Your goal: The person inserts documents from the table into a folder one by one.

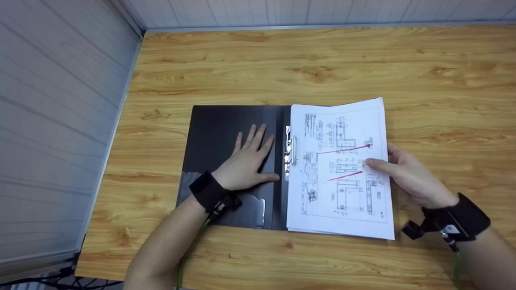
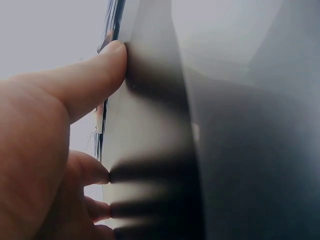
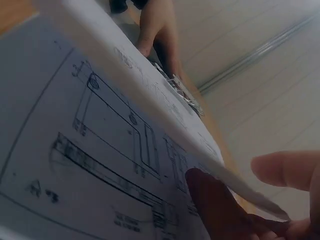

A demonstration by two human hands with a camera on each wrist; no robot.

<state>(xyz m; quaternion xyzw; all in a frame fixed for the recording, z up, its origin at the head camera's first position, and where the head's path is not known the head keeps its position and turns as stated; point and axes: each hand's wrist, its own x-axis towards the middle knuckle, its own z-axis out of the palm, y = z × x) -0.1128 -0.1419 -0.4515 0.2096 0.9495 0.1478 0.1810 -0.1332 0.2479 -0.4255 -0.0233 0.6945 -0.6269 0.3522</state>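
A black clip folder point(image 1: 217, 129) lies spread on the table, its metal clip point(image 1: 294, 150) near the spine. My left hand point(image 1: 246, 165) rests on the left cover, fingers spread, and in the left wrist view its thumb point(image 2: 100, 75) touches the dark surface. On the right side sits a stack of white sheets with technical drawings point(image 1: 322, 217), two red lines marking the top page. At the stack's right edge, my right hand point(image 1: 415, 177) holds raised sheets, thumb above and fingers beneath. Another drawing page point(image 3: 100, 155) shows underneath in the right wrist view.
The wood-grain table point(image 1: 242, 64) extends around the folder. A pale panel wall point(image 1: 68, 121) borders it on the left, and another point(image 1: 322, 14) along the back. Dark cables point(image 1: 68, 278) run by the front left corner.
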